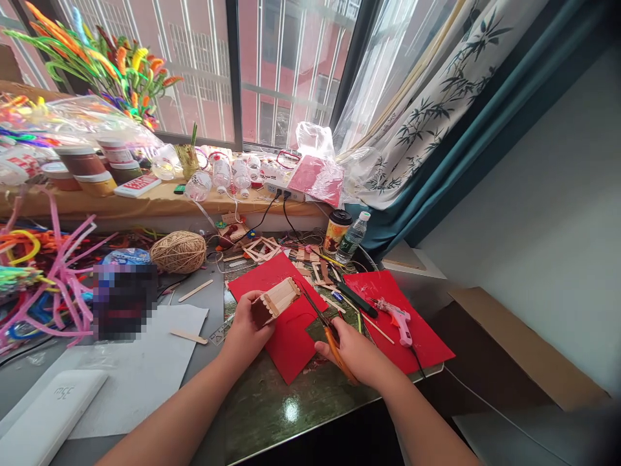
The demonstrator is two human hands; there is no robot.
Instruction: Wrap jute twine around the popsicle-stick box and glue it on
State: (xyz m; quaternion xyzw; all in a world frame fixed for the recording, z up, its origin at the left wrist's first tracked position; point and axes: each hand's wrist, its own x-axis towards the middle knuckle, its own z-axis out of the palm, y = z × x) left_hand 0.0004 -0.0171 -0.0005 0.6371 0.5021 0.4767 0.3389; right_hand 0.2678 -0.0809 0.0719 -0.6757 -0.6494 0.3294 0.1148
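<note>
My left hand [247, 327] is closed round a small house made of wooden craft sticks [277, 299], holding it over a red paper sheet [286, 323] on the table. My right hand [353, 349] grips orange-handled scissors [324, 323]. Their blades point up and left towards the little house and lie over the red sheet. Both forearms reach in from the bottom edge.
A pink glue gun [398, 319] lies on a second red sheet [402, 317] to the right. A twine ball [178, 252], loose craft sticks, pipe cleaners [53, 272], white paper [140, 362], a power bank [46, 414], a cup [337, 231] and a water bottle [353, 237] surround the work spot.
</note>
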